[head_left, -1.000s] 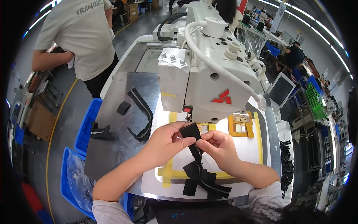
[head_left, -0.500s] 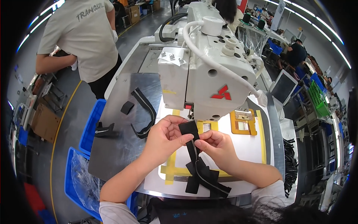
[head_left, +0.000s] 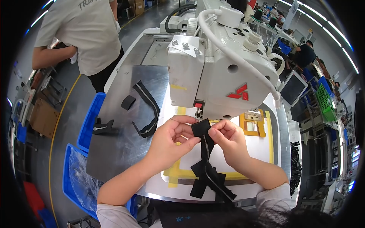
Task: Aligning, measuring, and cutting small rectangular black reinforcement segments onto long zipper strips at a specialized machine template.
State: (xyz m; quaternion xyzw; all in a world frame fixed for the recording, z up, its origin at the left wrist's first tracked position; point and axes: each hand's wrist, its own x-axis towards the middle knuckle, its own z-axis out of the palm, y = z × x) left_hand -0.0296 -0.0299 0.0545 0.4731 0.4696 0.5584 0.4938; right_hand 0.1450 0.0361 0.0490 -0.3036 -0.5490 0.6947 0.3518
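A black zipper strip (head_left: 205, 146) with metal teeth hangs from a square black fabric end (head_left: 201, 129), held up just below the sewing machine's head. My left hand (head_left: 171, 140) pinches the left side of this fabric end, with the thumb tip at its lower edge. On the other side, my right hand (head_left: 232, 144) grips the right edge between thumb and fingers. Lower down, the strip runs over several loose black fabric pieces (head_left: 198, 186) at the table's front edge, and its tail reaches past them to the right.
A white sewing machine (head_left: 224, 72) stands right ahead. Left of my hands lie a curved black zipper (head_left: 152, 102), a small black fabric piece (head_left: 128, 102) and another short zipper piece (head_left: 103, 127). Blue bins (head_left: 70, 182) stand at left, a yellow clamp frame (head_left: 262, 131) at right. A person (head_left: 85, 38) stands far left.
My right thumb and fingers have shifted up along the fabric's right edge, and my left thumb has slid off its face toward the edge. The view has also shifted slightly.
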